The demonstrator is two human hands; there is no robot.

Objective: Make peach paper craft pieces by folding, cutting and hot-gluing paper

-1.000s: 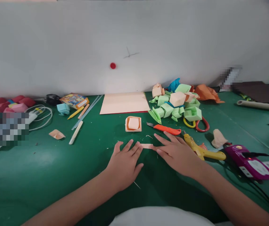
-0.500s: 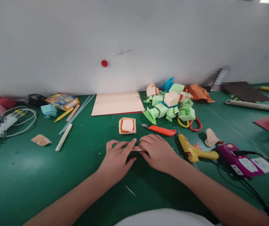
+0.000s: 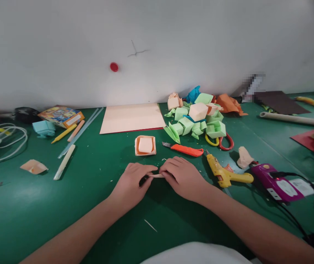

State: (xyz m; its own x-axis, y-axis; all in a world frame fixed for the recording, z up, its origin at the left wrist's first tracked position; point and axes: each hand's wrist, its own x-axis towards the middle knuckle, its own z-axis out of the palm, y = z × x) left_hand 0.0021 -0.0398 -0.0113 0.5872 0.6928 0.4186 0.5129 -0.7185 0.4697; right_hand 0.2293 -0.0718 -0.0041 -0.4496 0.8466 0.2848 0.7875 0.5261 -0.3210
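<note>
A thin peach paper strip stretches between my two hands, low over the green table. My left hand pinches its left end between thumb and fingers. At the other end, my right hand is closed on the strip, and its fingers hide part of it. Just beyond my hands sits a small peach paper box with a paper block inside. An orange utility knife lies past my right hand, its blade pointing left. To the right of that hand rests a yellow glue gun.
Folded green and peach paper pieces are heaped by the wall, near red-and-yellow-handled scissors. A peach sheet lies at the back. On the right is a purple power strip with cables; glue sticks and a crayon box are left.
My left fingers have come together on the strip's left end, where they were spread over it before. My right hand stays closed on the strip. The view has shifted slightly.
</note>
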